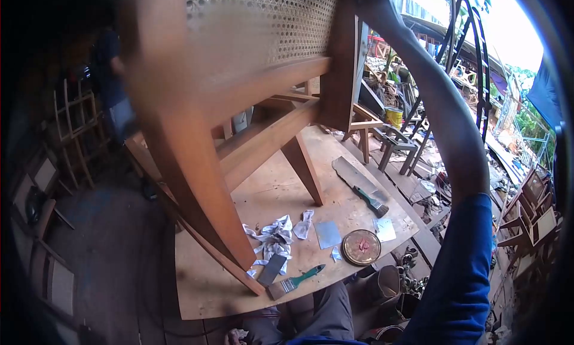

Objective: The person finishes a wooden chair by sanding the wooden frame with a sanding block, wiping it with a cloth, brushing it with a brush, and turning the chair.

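A wooden chair [269,147] with a woven cane panel [263,22] stands on the work table [203,285], large and close to me. At the top edge, my right hand [373,7] is closed at the chair's upright post; its fingers are dark and partly hidden. Low at the bottom edge, beside my knee, my left hand [230,337] shows only in part, closed on a crumpled whitish rag [240,333]. Under the chair lie white rags [275,237], a dark sanding block [272,269] and a green-handled paintbrush [296,282].
Another brush [371,201], a round tin lid [361,247] and flat grey sheets [327,234] lie on the table's right side. Chair frames [529,219] and a black ladder [478,64] stand to the right. Another person [110,70] is at the left.
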Action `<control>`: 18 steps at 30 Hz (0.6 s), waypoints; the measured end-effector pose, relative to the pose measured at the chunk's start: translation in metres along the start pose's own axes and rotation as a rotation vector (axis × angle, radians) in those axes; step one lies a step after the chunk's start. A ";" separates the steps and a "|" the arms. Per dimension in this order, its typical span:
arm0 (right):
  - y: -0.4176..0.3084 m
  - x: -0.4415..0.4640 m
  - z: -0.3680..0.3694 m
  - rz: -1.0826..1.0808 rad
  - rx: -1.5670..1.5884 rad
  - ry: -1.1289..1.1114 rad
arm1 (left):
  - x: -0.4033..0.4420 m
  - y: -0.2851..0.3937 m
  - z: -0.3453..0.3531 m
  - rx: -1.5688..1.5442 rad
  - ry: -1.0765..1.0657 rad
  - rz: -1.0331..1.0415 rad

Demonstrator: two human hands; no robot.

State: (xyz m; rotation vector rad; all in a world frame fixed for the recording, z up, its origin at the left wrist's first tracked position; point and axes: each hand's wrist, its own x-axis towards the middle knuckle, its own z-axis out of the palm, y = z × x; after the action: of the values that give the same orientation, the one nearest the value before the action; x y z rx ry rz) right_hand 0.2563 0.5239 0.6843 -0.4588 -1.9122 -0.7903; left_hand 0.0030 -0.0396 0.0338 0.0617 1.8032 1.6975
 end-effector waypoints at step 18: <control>-0.104 -0.429 0.034 1.617 0.735 -0.123 | 0.009 0.027 0.018 0.137 -0.103 0.104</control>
State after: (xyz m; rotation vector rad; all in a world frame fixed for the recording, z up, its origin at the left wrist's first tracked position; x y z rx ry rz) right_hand 0.3631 0.4819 0.2563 -1.2631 -1.1633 0.9520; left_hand -0.0060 -0.0150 0.0558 0.3010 1.8640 1.6079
